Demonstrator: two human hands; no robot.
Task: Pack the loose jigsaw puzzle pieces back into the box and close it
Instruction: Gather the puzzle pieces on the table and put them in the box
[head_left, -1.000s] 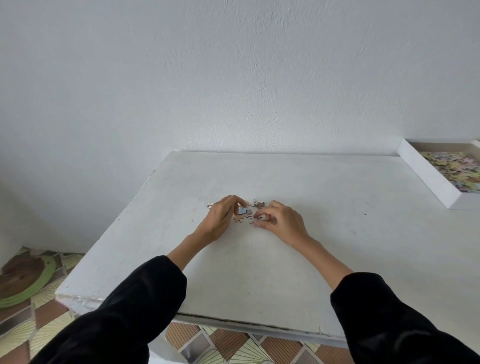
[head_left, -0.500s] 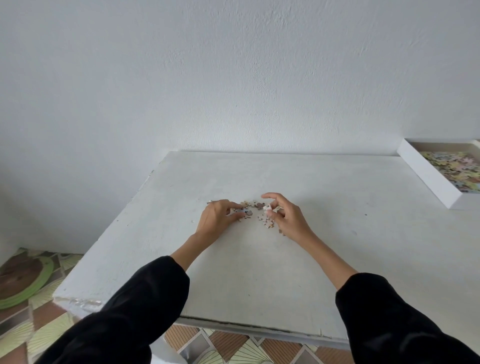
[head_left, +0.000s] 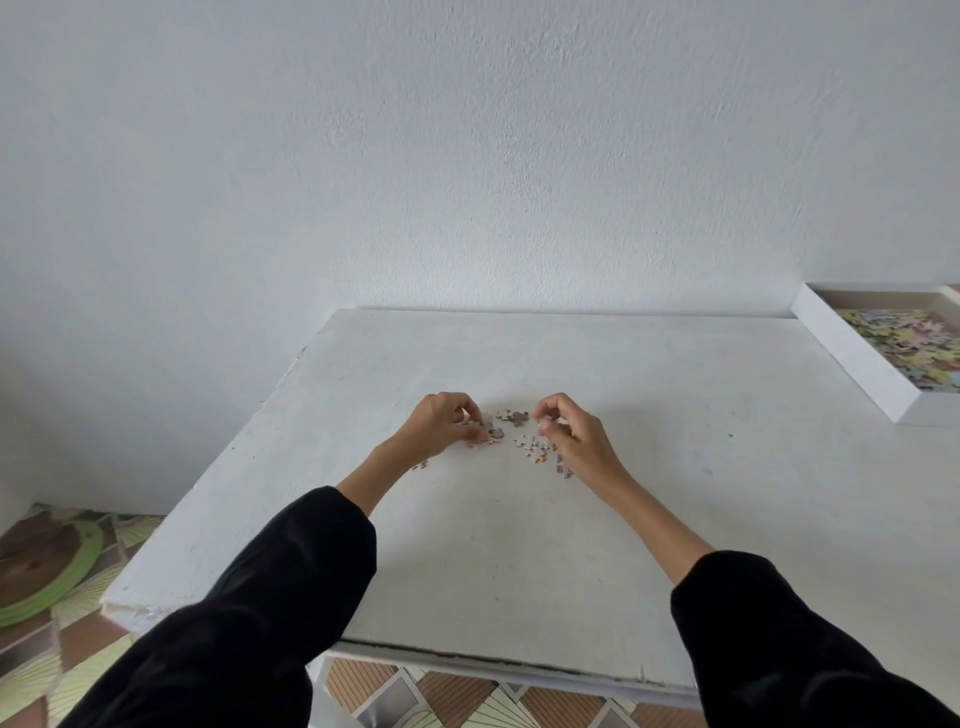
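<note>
Here, both hands pinch at the small pastel cardboard puzzle pieces (head_left: 524, 436) scattered between left fingers (head_left: 475, 435) and right fingers (head_left: 543, 423) on the white counter (head_left: 519, 545); the open white box (head_left: 852, 353) sits well apart to the right, so pinched pieces risk dropping in transit.

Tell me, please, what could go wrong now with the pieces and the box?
The pieces are tiny and scattered between the left hand and right hand, so some may slip from the fingers or be left behind. The box sits far right, so pieces could drop while being carried there.
</note>
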